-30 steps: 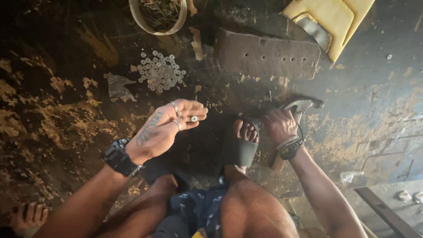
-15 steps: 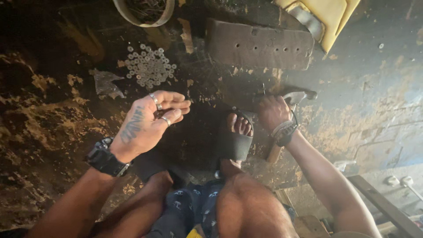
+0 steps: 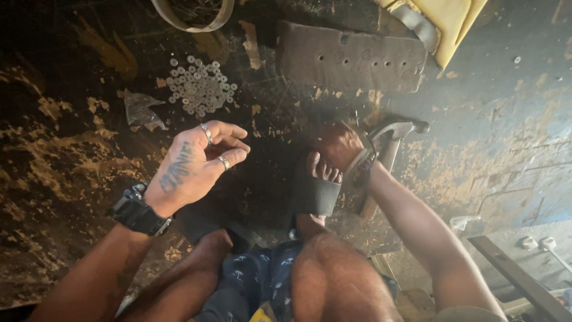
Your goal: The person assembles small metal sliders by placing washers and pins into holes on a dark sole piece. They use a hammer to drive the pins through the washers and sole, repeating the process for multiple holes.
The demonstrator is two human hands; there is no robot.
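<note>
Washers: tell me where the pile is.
Head view, upper left: the washers lie on the dirty floor, just beyond the left hand and below the round bowl.

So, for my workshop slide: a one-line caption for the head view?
Seated on a stained floor, left hand hovers near small washers; right hand rests by a hammer.

The floor (image 3: 71,250) is dark brown and black, with yellow-tan patches where the top has worn off. Near its right edge it looks blue-grey. The washers (image 3: 199,86) are shiny silver. The block (image 3: 351,59) is dusty brown with a row of small dark holes. The cloth (image 3: 453,24) at the top right corner is yellow. The left hand (image 3: 193,167) has silver rings and a dark tattoo, and its watch (image 3: 140,211) is black. The sandal (image 3: 316,194) is black. The shorts (image 3: 256,280) are dark blue with little white shapes. The hammer (image 3: 390,134) head is grey.
</note>
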